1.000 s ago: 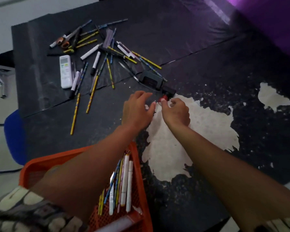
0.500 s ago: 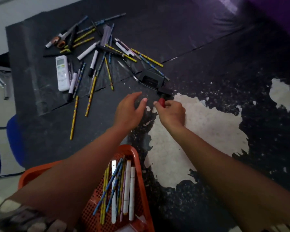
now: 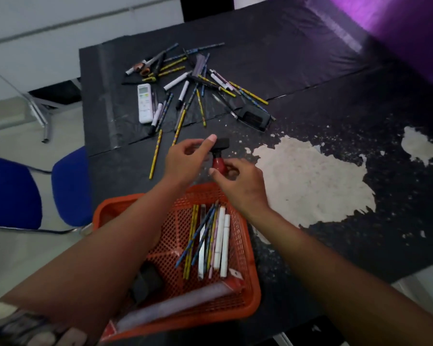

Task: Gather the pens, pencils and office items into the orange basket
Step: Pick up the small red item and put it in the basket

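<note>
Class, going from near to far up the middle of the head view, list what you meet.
Orange basket → stamp held in both hands → black hole punch → pile of pens and pencils.

— What is around me here?

— I stand at a black table (image 3: 298, 53); its dark surface is peeled, with pale patches (image 3: 310, 176) on the right.

— And on the left?

— Two blue chairs (image 3: 10, 191) on a pale floor (image 3: 15, 250), a light wall (image 3: 60, 18) far behind. Purple light (image 3: 410, 26) falls at the far right.
</note>
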Available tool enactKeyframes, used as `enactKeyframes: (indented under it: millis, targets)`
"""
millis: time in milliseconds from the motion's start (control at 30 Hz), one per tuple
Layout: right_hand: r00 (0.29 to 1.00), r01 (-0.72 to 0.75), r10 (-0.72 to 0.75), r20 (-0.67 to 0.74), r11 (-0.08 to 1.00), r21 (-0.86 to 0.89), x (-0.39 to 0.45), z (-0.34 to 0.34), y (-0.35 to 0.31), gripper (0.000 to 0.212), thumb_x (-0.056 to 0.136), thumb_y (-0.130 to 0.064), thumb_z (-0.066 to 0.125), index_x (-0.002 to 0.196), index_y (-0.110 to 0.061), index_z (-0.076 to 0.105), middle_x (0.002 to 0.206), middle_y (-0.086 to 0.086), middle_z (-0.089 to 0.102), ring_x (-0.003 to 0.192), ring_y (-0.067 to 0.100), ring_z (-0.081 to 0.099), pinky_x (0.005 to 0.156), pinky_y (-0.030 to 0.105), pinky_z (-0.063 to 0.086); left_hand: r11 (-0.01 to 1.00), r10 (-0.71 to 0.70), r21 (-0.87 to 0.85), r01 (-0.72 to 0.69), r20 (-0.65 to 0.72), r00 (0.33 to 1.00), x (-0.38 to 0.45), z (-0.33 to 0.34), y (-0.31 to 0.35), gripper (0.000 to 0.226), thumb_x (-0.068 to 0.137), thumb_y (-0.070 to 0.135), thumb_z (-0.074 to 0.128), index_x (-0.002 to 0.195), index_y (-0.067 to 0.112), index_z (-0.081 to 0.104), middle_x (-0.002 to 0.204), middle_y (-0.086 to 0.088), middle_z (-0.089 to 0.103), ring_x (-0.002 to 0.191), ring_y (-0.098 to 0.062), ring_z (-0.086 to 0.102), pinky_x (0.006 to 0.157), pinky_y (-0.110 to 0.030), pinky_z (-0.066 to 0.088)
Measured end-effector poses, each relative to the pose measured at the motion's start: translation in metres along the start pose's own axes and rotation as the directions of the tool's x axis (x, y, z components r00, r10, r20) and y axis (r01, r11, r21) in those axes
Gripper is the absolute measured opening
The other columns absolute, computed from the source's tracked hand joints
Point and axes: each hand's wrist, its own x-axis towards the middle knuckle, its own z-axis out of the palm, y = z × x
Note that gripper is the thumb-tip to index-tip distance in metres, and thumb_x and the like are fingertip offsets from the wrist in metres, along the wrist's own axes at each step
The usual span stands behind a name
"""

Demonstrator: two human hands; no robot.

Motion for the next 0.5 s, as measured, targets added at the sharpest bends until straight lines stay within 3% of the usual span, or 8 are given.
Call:
enactKeyframes:
  millis: [133, 300, 433, 500]
  targets:
    - [0.998, 0.046, -0.045, 0.036, 0.998, -0.034, -0.032, 0.006, -0.005, 0.032, 0.080, -0.053, 0.071, 0.102, -0.029, 0.073, 0.092, -0.012, 0.067, 0.082, 0.004, 0.062, 0.074, 0.036, 0.056, 0.989, -0.052, -0.138, 0.052, 0.009, 0.999, -0.032, -0.018, -0.003, 0.035, 0.085, 0.030, 0.078, 0.101, 0.001, 0.072, 0.085, -0.012, 0.073, 0.075, -0.019, 0.073, 0.064, -0.030, 0.059]
    - [0.993, 0.103, -0.111, -0.039, 0.981, -0.167, -0.069, 0.010, 0.005, 0.037, 0.088, -0.055, 0.057, 0.115, -0.031, 0.066, 0.110, -0.011, 0.063, 0.103, 0.009, 0.056, 0.087, 0.039, 0.051, 0.977, -0.116, -0.176, 0.116, 0.012, 0.993, -0.069, -0.034, -0.024, 0.028, 0.086, 0.023, 0.077, 0.102, 0.000, 0.071, 0.078, -0.008, 0.066, 0.057, -0.008, 0.064, 0.061, -0.025, 0.058]
    - [0.994, -0.106, 0.109, -0.005, 0.953, -0.285, -0.087, 0.013, 0.021, 0.061, 0.096, -0.051, 0.046, 0.147, -0.020, 0.038, 0.151, 0.001, 0.039, 0.138, 0.020, 0.037, 0.111, 0.044, 0.037, 0.981, -0.179, -0.075, 0.177, -0.011, 0.984, -0.085, -0.045, -0.054, 0.028, 0.084, 0.035, 0.078, 0.098, 0.011, 0.073, 0.081, -0.006, 0.071, 0.067, -0.015, 0.065, 0.067, -0.032, 0.056]
    - [0.976, -0.177, 0.206, 0.066, 0.935, -0.309, -0.093, 0.014, 0.023, 0.071, 0.099, -0.050, 0.044, 0.156, -0.016, 0.018, 0.159, 0.004, 0.026, 0.144, 0.023, 0.030, 0.113, 0.040, 0.033, 0.975, -0.220, 0.012, 0.221, -0.060, 0.974, -0.089, -0.048, -0.071, 0.027, 0.080, 0.040, 0.079, 0.091, 0.017, 0.073, 0.081, -0.002, 0.071, 0.074, -0.017, 0.066, 0.068, -0.034, 0.055]
